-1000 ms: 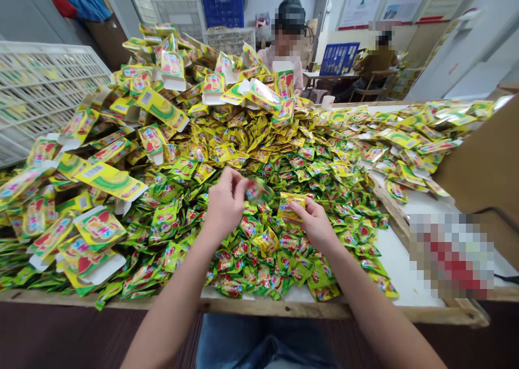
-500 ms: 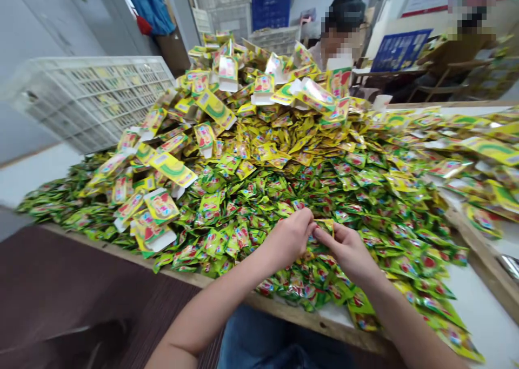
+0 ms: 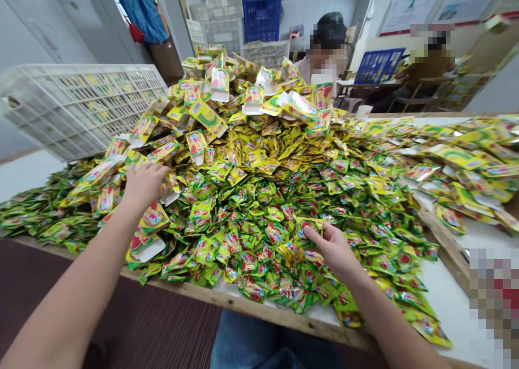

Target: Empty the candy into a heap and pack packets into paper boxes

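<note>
My left hand (image 3: 146, 184) reaches onto the yellow-green cartons at the left of the pile, its fingers bent over a carton with a white flap; how firmly it touches is hard to see. Between the thumb and fingers of my right hand (image 3: 334, 247) is a small green and yellow packet (image 3: 308, 229). Under and around both hands spreads a big heap of green packets (image 3: 243, 234). Yellow packets (image 3: 279, 145) lie farther back, with open cartons (image 3: 208, 118) piled on and behind them.
A white basket (image 3: 89, 107) leans at the left. More cartons (image 3: 458, 155) lie at the right beyond a wooden strip (image 3: 441, 242). The table's wooden edge (image 3: 231, 303) runs in front of me. Two people sit farther back, near blue crates (image 3: 261, 18).
My left hand has left my right hand and moved left to the cartons. My right hand still holds the packet. The camera view has shifted slightly.
</note>
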A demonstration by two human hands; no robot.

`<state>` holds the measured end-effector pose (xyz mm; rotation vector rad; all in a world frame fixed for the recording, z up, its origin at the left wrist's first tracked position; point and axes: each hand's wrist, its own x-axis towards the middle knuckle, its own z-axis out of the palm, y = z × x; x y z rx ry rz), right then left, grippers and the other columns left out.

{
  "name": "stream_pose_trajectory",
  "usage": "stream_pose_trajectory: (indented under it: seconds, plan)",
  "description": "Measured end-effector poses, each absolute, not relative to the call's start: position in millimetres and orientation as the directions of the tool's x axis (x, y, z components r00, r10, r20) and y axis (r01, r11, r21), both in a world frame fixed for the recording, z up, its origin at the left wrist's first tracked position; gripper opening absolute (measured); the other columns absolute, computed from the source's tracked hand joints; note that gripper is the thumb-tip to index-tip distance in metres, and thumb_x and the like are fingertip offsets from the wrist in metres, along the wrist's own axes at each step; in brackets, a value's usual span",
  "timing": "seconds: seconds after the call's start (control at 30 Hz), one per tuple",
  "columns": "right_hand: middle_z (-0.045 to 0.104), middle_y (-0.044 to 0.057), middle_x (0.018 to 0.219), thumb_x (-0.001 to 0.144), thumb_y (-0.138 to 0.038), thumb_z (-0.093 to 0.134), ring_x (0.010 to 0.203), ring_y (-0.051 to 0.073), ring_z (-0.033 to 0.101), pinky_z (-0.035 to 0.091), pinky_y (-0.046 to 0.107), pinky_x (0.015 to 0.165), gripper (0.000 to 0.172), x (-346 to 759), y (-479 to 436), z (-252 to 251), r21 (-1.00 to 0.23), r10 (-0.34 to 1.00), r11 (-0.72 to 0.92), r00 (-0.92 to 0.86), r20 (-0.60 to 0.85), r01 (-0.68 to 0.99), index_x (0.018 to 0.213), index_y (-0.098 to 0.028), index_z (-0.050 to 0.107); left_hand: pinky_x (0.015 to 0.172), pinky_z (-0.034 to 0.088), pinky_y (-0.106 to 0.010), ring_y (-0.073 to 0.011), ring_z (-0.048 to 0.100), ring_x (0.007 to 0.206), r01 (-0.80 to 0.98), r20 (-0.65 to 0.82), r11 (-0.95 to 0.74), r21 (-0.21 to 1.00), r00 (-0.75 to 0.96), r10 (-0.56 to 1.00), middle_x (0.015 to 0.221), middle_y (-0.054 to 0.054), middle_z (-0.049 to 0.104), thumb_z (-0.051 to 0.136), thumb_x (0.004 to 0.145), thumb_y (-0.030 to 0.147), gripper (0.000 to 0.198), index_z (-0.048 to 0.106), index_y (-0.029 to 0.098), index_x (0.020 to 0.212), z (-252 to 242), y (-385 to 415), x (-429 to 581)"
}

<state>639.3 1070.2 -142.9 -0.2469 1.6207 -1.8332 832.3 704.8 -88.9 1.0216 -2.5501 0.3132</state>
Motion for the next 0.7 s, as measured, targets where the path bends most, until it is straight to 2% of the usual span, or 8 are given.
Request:
stream_pose_trajectory:
  seconds: [0.1,0.17,0.3,0.33,0.43,0.53,0.63,0.7]
  plan:
    - [0.064,-0.003,0.063,0.042,-0.045,0.087,0.06,0.012,0.061,0.055,0.023,0.054,0.044,637,1068,-144,-0.92,-0.552,-0.053,-0.779,-0.297,0.388,0.064,-0.018,0.06,0.085,0.046,-0.044,-0.0221,0.064,0.089,-0.703,0.554,0.691,0.169,-0.513,-0.656,0.097,-0.005,0.068,0.043,0.09,0.029,0.027,0.045,0.013,0.112,-77,716,820]
    - [0.065,-0.003,0.064,0.043,-0.044,0.087,0.06,0.011,0.061,0.055,0.022,0.055,0.043,634,1068,-144,-0.911,-0.554,-0.098,-0.783,-0.284,0.4,0.067,-0.018,0.061,0.074,0.05,-0.032,-0.0182,0.066,0.084,-0.63,0.638,0.732,0.259,-0.457,-0.619,0.1,-0.003,0.069,0.049,0.088,0.035,0.032,0.041,0.016,0.113,-71,742,806]
    - [0.07,-0.001,0.076,0.055,-0.04,0.084,0.061,0.011,0.063,0.055,0.022,0.055,0.038,628,1075,-144,-0.872,-0.715,-0.174,-0.668,-0.208,0.458,0.081,-0.02,0.065,0.053,0.048,-0.019,-0.0117,0.067,0.07,-0.135,0.816,0.942,0.307,-0.472,-0.333,0.089,0.001,0.07,0.066,0.078,0.035,0.031,0.048,0.021,0.1,-75,832,774]
    - [0.072,0.001,0.083,0.058,-0.04,0.082,0.062,0.011,0.064,0.055,0.022,0.056,0.037,626,1077,-145,-0.856,-0.771,-0.182,-0.61,-0.181,0.484,0.084,-0.02,0.065,0.051,0.047,-0.017,-0.0104,0.067,0.069,-0.018,0.798,0.933,0.359,-0.513,-0.317,0.09,0.001,0.07,0.065,0.079,0.03,0.029,0.048,0.022,0.101,-81,857,765]
    - [0.072,0.003,0.092,0.064,-0.04,0.079,0.062,0.011,0.065,0.056,0.022,0.056,0.034,621,1083,-149,-0.81,-0.871,-0.191,-0.476,-0.121,0.555,0.089,-0.021,0.065,0.061,0.052,-0.019,-0.0109,0.068,0.077,0.219,0.746,0.827,0.517,-0.589,-0.311,0.094,-0.001,0.069,0.063,0.081,0.026,0.029,0.048,0.022,0.106,-105,919,736]
    - [0.072,-0.002,0.078,0.059,-0.038,0.083,0.059,0.01,0.065,0.055,0.019,0.054,0.034,617,1085,-154,-0.764,-0.854,-0.244,-0.505,-0.122,0.598,0.084,-0.023,0.066,0.083,0.053,-0.031,-0.0173,0.065,0.097,0.316,0.641,0.669,0.673,-0.701,-0.313,0.107,-0.008,0.067,0.058,0.084,0.037,0.036,0.047,0.021,0.114,-130,952,712]
    - [0.071,-0.004,0.071,0.057,-0.038,0.084,0.057,0.008,0.064,0.052,0.015,0.051,0.032,616,1083,-154,-0.752,-0.816,-0.296,-0.565,-0.122,0.589,0.08,-0.023,0.067,0.105,0.038,-0.046,-0.0272,0.038,0.133,0.316,0.516,0.593,0.741,-0.832,-0.202,0.141,-0.017,0.041,0.048,0.086,0.052,0.057,0.039,0.019,0.131,-148,960,702]
    - [0.07,-0.003,0.07,0.058,-0.039,0.083,0.057,0.008,0.064,0.051,0.014,0.05,0.032,618,1081,-151,-0.77,-0.822,-0.282,-0.558,-0.115,0.573,0.081,-0.022,0.068,0.109,0.032,-0.047,-0.0271,0.027,0.138,0.349,0.479,0.537,0.768,-0.869,-0.12,0.146,-0.017,0.032,0.043,0.086,0.058,0.064,0.034,0.02,0.136,-155,958,705]
